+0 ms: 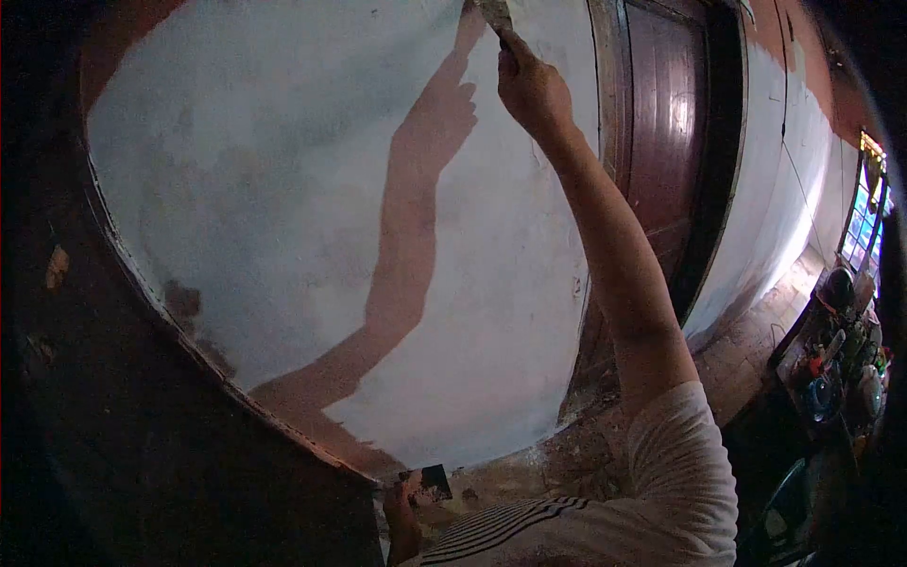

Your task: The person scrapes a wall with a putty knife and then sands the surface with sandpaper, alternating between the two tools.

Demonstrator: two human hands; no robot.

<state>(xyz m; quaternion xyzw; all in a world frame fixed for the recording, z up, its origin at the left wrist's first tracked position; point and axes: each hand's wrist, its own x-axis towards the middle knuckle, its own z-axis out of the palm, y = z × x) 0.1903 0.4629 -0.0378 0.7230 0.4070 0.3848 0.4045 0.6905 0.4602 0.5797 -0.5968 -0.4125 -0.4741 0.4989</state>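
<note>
My right hand (pixel 534 90) is raised high and closed around the handle of a putty knife (pixel 495 15). The knife's blade is up against the whitish wall (pixel 283 236) and partly cut off by the top edge of the view. Low in the view, my left hand (pixel 402 515) is closed on a dark flat square piece (pixel 436 483) with smears on it. Whether that piece has a handle is hidden. A brownish shadow of my right arm and the knife falls across the wall.
Right of the wall stands a dark wooden door (pixel 661 123) in its frame. Beyond it are another whitish wall (pixel 779 170) and a bright window (pixel 864 217). A cluttered table (pixel 836 378) with several items stands at the far right. Tiled floor (pixel 746 369) runs below.
</note>
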